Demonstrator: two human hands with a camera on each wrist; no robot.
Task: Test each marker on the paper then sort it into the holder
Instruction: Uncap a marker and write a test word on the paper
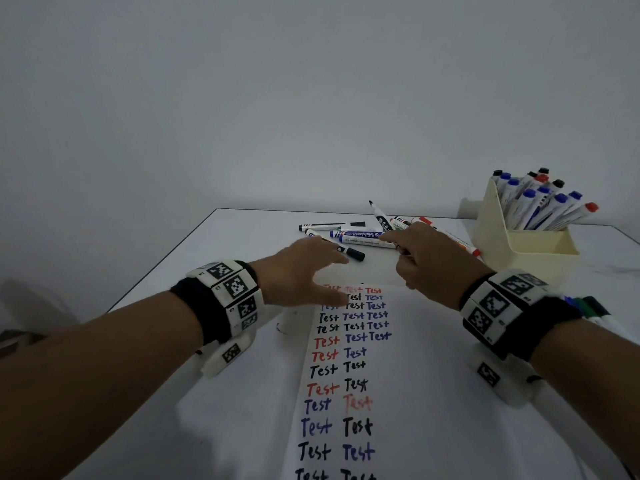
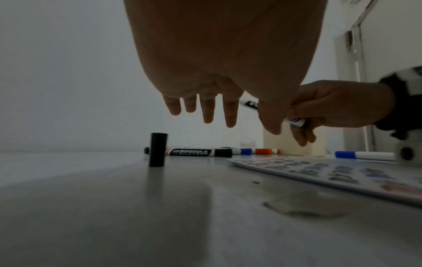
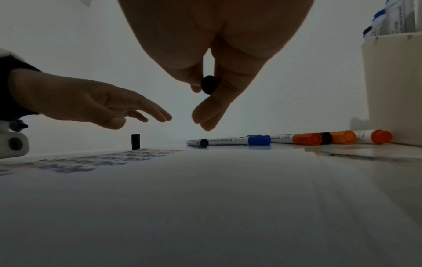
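My right hand [image 1: 403, 249] grips an uncapped marker [image 1: 378, 213] with its black tip pointing up and away, above the far end of the paper [image 1: 346, 379]; the marker's black rear end [image 3: 210, 84] shows between the fingers. My left hand [image 1: 329, 271] hovers open, fingers straight [image 2: 207, 112], over the paper's top left corner. A black cap [image 2: 158, 150] stands upright on the table just below and left of those fingers; the head view hides it. The cream holder [image 1: 526, 249] at the right carries several blue, black and red markers.
Several capped markers [image 1: 349, 234] lie loose beyond the paper, some with orange caps [image 3: 307, 139] near the holder's base. More markers [image 1: 588, 304] lie on the table by my right wrist. Rows of the word "Test" in black, blue and red cover the paper.
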